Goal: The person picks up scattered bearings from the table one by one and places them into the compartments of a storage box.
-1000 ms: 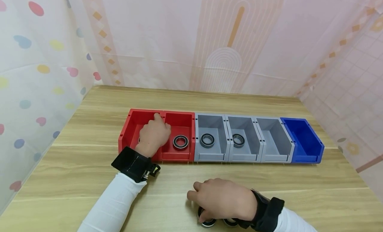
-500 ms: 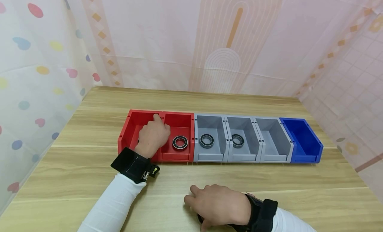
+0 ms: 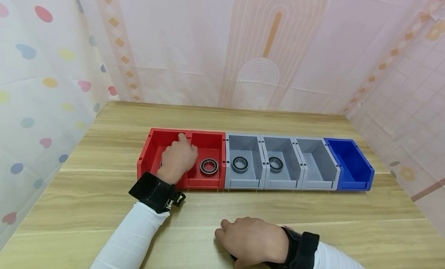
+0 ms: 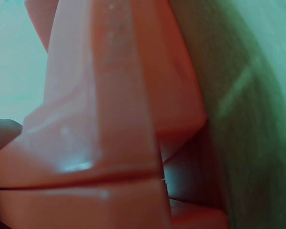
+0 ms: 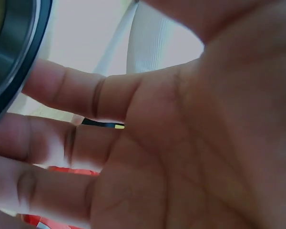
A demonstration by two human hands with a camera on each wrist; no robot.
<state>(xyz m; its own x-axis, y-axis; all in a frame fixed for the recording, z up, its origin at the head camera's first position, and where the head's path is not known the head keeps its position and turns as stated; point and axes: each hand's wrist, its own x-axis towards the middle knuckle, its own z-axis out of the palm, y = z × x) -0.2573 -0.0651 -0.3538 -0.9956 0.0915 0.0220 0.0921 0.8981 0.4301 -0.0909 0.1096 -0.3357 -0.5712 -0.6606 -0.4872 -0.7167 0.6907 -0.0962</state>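
My left hand [image 3: 179, 159] holds the divider between the two red bins [image 3: 222, 153], index finger stretched along it. Its palm side and several fingertips are hidden in the head view. The left wrist view shows the red bin wall [image 4: 114, 95] up close, with a bit of finger at the left edge. Low over the table, my right hand [image 3: 255, 240] holds a bearing [image 5: 9, 67], a black-edged metal ring, at its fingertips. Most of that ring is covered by the hand in the head view. One bearing [image 3: 209, 166] lies flat in the right-hand red bin.
Right of the red bins, three grey bins [image 3: 320, 161] and a blue bin [image 3: 352, 164] continue the row. Bearings lie in the left grey bin [image 3: 240, 164] and the middle one [image 3: 276, 164]. Patterned cloth [image 3: 194, 49] hangs behind the wooden table [image 3: 194, 230].
My right hand has shifted slightly left and toward the near edge, covering the bearings seen beneath it a second ago. My left hand keeps its place on the red divider.
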